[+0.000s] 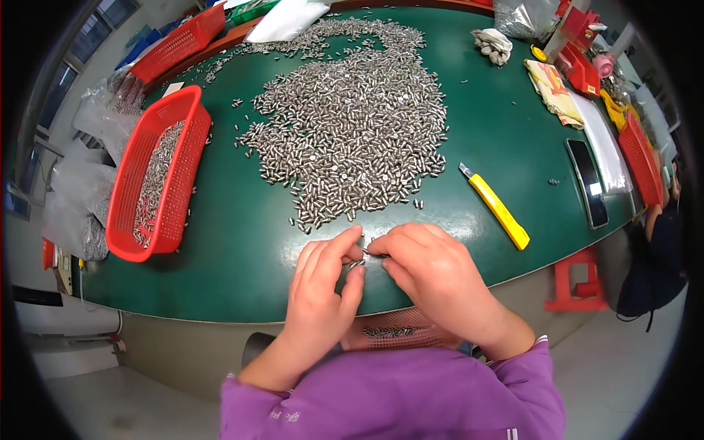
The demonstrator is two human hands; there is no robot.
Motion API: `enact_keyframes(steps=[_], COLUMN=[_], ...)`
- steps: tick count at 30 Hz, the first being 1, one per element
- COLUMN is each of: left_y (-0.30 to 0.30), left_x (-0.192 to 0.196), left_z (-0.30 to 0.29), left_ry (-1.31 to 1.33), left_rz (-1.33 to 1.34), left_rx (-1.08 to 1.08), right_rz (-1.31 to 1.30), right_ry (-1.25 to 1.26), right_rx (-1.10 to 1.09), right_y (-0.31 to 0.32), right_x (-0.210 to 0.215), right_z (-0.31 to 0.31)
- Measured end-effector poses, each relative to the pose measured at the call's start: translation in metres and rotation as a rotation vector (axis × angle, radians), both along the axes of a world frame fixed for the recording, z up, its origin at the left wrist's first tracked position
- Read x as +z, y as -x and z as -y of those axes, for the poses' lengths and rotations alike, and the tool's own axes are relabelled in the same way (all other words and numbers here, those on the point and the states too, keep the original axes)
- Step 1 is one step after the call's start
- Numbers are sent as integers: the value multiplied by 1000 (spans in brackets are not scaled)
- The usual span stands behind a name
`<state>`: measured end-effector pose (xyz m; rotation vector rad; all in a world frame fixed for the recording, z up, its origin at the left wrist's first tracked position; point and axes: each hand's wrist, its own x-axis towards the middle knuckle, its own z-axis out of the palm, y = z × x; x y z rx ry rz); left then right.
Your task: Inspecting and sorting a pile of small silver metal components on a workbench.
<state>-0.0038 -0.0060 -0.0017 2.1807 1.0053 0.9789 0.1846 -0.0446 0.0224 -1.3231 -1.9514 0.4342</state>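
A big heap of small silvery metal pieces [359, 125], each short and rounded like a pin, spreads over the green table [242, 286]. Just in front of its near edge my two hands meet close together. My left hand [319, 275] is closed, with a small metal piece [356, 263] between thumb and forefinger. My right hand [436, 264] pinches another such piece at its fingertips, mostly hidden by the fingers. On my lap, below the table edge, a pink-red mesh basket [367, 342] contains more of the pieces.
Left of the heap stands a long red plastic basket [192, 169] partly filled with pieces. A yellow utility knife [499, 211] lies to the right, its blade end toward the heap. Farther right are a phone [587, 183], a cloth glove [492, 46] and a yellow packet [554, 93].
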Motion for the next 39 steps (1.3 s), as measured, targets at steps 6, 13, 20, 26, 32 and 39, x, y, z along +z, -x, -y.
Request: enact_keyframes(steps=[6, 13, 20, 26, 32, 39], left_y=[-1, 0, 0, 3, 3, 4], left_x=[0, -1, 2, 1, 2, 2], left_z=[0, 1, 0, -1, -1, -1], left_ry=[-28, -13, -10, -2, 15, 7], left_rz=[-12, -25, -23, -6, 3, 22], left_rx=[33, 28, -8, -35, -81, -81], right_rz=[29, 32, 92, 80, 118, 83], right_ry=[-32, -26, -34, -52, -45, -56], right_rx=[-34, -26, -55, -96, -60, -54], right_y=[2, 1, 6, 7, 9, 12], right_x=[0, -2, -4, -5, -6, -7], right_z=[-2, -1, 1, 1, 6, 7])
